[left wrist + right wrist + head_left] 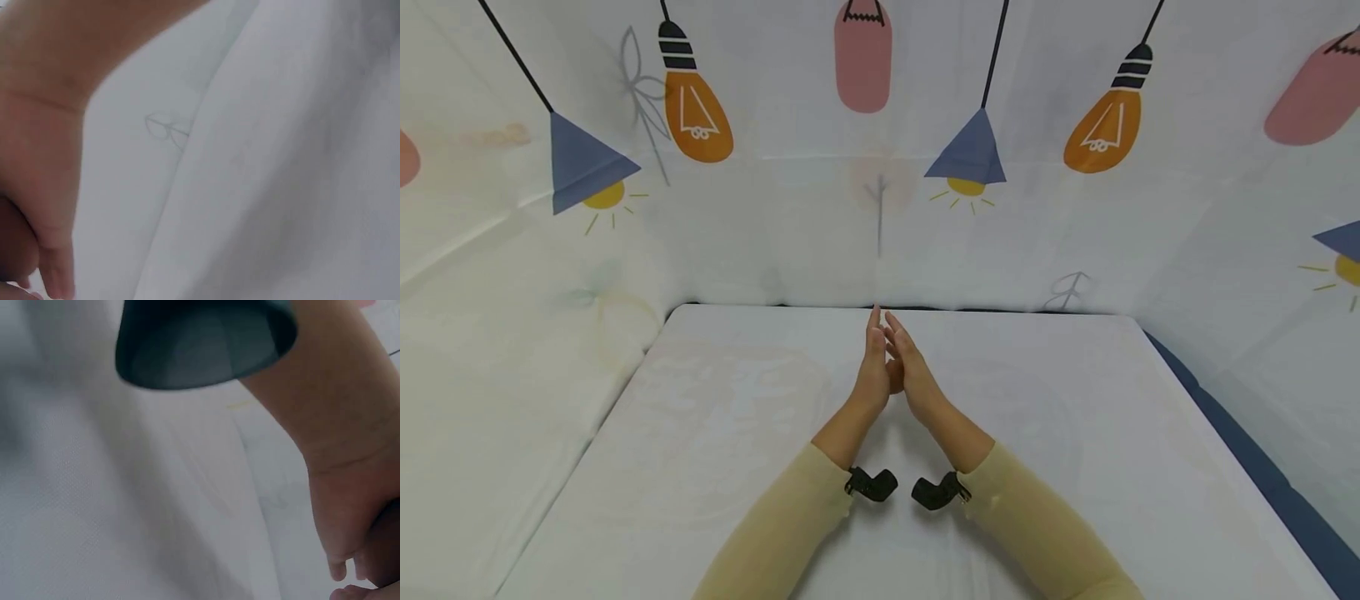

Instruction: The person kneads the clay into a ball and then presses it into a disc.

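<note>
At twelve o'clock, a white cloth [790, 225] bears printed orange bulbs [697, 117], blue lampshades [968, 154], pink shapes [862, 67]; at six, pale-yellow sleeves [782, 525].

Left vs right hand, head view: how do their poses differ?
The left hand points up the picture, leaning slightly right; the right hand leans further, to the left.
The left hand's sleeve runs in from lower left, the right hand's sleeve from lower right.
Shared: both are bare, fingers extended, brought together over the white table.
</note>
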Tool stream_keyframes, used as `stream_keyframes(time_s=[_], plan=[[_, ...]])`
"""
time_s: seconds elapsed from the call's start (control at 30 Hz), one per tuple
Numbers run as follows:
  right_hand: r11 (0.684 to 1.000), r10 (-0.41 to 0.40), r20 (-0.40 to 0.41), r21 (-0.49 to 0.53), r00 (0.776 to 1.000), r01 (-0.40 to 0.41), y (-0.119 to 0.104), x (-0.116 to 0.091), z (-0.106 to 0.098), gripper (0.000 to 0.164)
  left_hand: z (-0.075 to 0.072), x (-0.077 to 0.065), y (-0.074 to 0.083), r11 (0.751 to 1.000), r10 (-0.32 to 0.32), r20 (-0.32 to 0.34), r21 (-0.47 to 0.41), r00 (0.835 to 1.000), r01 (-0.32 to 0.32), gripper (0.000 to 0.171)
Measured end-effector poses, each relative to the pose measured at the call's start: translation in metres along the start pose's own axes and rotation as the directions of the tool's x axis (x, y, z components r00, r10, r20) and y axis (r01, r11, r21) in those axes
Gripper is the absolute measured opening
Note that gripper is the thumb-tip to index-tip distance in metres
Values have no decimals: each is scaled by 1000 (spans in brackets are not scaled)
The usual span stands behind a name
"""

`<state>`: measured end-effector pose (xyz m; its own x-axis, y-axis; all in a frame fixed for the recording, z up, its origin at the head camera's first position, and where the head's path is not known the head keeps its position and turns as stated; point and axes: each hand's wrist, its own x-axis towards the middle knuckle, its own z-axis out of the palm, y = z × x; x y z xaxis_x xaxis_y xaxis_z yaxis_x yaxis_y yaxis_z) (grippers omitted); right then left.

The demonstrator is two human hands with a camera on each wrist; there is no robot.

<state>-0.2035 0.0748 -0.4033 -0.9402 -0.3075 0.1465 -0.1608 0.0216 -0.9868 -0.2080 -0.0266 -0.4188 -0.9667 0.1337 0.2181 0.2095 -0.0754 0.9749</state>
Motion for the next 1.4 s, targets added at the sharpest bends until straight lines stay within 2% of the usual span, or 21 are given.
stream_keyframes(time_s=[0.1,0.2,0.33,0.47,0.6,0.73,0.8,1.0,1.1,1.23,1.3,1.4], plan=[[999,-30,8,20,1000,30,-4,-4,0,70,-4,1,-3,999,-8,-5,50,1000,8,84],[997,-64,17,43,998,63,-9,-6,-1,68,-6,3,-6,998,-20,14,54,1000,19,86],[992,-94,11,84,996,92,-14,-4,-6,74,-5,3,-7,995,-27,75,96,997,19,94],[989,-96,-51,104,994,101,-17,-3,-14,75,-1,0,-9,978,-47,147,206,988,16,96],[990,-132,-114,33,985,136,-20,-1,-21,74,2,-4,-5,971,-76,225,240,971,20,89],[983,-175,-166,-86,970,162,-19,5,-29,70,6,-8,1,978,-77,287,210,955,15,87],[982,-169,-198,-117,965,148,-17,8,-34,67,8,-9,2,982,-73,311,187,948,14,89],[989,-116,-245,-113,963,90,-8,14,-43,66,10,-12,3,993,-49,333,120,942,9,87],[994,-79,-231,-91,970,59,-1,17,-43,67,10,-12,5,997,-38,329,74,944,14,92],[999,5,-159,-38,987,-11,10,18,-37,66,10,-10,6,1000,3,296,-22,955,4,99],[999,33,-120,-3,992,-34,13,16,-31,66,10,-9,6,998,35,265,-53,964,-22,96],[999,22,-85,38,996,-18,14,12,-22,66,10,-7,4,997,61,210,-60,976,-49,84]])
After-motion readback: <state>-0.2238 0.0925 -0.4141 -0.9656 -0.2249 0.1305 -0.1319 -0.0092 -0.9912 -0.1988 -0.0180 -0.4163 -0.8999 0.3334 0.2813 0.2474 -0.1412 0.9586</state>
